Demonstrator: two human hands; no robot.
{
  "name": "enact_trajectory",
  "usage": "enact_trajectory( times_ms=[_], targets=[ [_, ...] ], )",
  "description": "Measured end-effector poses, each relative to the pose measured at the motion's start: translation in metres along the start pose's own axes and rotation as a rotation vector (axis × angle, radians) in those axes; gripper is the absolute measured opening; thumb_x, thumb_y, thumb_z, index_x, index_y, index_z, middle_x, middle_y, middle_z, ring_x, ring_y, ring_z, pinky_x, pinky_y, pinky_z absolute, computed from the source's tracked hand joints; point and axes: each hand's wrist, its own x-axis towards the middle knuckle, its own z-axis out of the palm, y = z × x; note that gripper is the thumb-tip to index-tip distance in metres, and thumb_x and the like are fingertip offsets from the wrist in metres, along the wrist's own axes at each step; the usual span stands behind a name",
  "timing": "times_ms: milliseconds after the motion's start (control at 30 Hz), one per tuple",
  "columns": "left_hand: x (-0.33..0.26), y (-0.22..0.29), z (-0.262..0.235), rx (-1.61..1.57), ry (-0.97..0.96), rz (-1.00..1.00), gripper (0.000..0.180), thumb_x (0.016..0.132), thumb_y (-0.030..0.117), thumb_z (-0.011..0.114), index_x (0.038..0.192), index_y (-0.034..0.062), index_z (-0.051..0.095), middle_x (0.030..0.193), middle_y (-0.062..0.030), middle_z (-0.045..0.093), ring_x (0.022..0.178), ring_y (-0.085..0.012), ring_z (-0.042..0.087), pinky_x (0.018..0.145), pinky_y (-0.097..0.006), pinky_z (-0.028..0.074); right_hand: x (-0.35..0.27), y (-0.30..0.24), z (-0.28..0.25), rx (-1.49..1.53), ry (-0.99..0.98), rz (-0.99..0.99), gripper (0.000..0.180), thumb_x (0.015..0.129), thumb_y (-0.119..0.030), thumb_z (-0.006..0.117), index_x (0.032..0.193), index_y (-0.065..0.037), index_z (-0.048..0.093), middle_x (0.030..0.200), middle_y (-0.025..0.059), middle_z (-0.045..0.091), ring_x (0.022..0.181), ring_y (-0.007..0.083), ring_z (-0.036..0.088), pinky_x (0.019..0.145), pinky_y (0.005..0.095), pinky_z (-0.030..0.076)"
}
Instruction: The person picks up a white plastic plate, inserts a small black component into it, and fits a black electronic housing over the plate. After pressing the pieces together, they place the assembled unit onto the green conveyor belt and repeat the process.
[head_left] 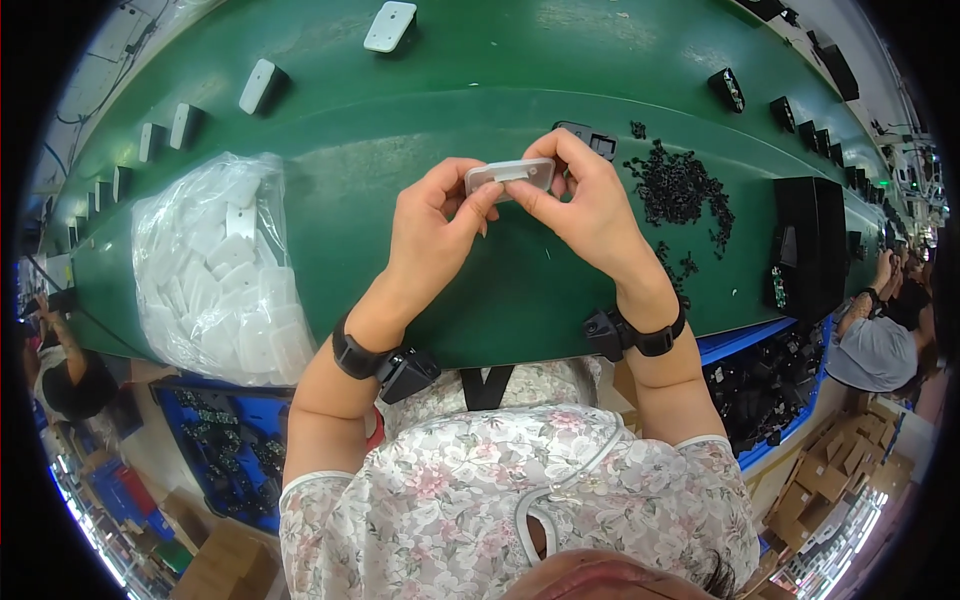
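Right of the plastic bag [271, 188], our left hand [430, 212] and right hand [583, 190] pinch a pale cover [524, 172] (fingers nearly closed); uneven thumb pressure could flip it loose.

pale plate [512, 170] in both hands [430, 215]

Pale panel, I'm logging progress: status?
Left hand, right hand: both holding pale panel. Panel above green bench. Small black parts rightward, clear of panel.

The green bench [340, 210] is bearing a clear bag [270, 185] of white plates [238, 277] at left; small black parts [682, 188] are lying heaped at right, near a black box [825, 250]; white-faced units [390, 27] and dark casings [733, 88] are sitting spaced along its far side.
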Motion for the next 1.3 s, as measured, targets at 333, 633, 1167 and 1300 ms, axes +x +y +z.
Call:
enact_trajectory(
  times_ms=[333, 633, 1167, 1300],
  targets=[
    [0.012, 0.008, -0.016, -0.196, 0.062, -0.06, 0.015, 0.092, 0.003, 0.052, 0.105, -0.005, 0.052, 0.082, -0.0086, 0.062, 0.063, -0.0109, 0.057, 0.057, -0.021, 0.045, 0.01, 0.012, -0.003, 0.319, -0.047, 0.102, 0.029, 0.076, -0.019, 0.076, 0.095, -0.004, 0.059, 0.081, -0.0016, 0.056, 0.069, 0.0051, 0.048, 0.061, 0.0191, 0.039],
    [0.042, -0.032, -0.059, 0.571, 0.307, 0.22, 0.026, 0.089, 0.017, 0.061, 0.107, -0.0007, 0.057, 0.087, -0.0128, 0.06, 0.075, -0.024, 0.058, 0.066, -0.031, 0.049, 0.012, 0.038, -0.041, -0.599, 0.123, -0.062, 0.041, 0.072, -0.011, 0.074, 0.109, -0.006, 0.059, 0.103, 0.0091, 0.061, 0.098, 0.0293, 0.056, 0.084, 0.038, 0.046],
    [0.034, -0.029, -0.028, 0.684, -0.023, 0.469, 0.068, 0.075, -0.011, 0.06, 0.137, 0.0091, 0.039, 0.129, -0.0131, 0.054, 0.118, -0.0296, 0.051, 0.098, -0.038, 0.042, 0.025, 0.037, 0.002, -0.235, 0.244, -0.315, 0.033, 0.076, -0.01, 0.073, 0.106, -0.002, 0.064, 0.099, 0.0111, 0.066, 0.094, 0.0232, 0.061, 0.085, 0.0322, 0.048],
    [0.031, -0.014, -0.036, 0.643, 0.017, 0.375, 0.064, 0.075, -0.016, 0.052, 0.133, 0.0086, 0.047, 0.124, -0.0143, 0.057, 0.118, -0.0308, 0.051, 0.1, -0.039, 0.04, 0.024, 0.034, 0.015, -0.349, 0.214, -0.393, 0.032, 0.074, -0.011, 0.073, 0.104, -0.003, 0.065, 0.099, 0.0107, 0.066, 0.092, 0.0273, 0.061, 0.081, 0.035, 0.049]
  ],
)
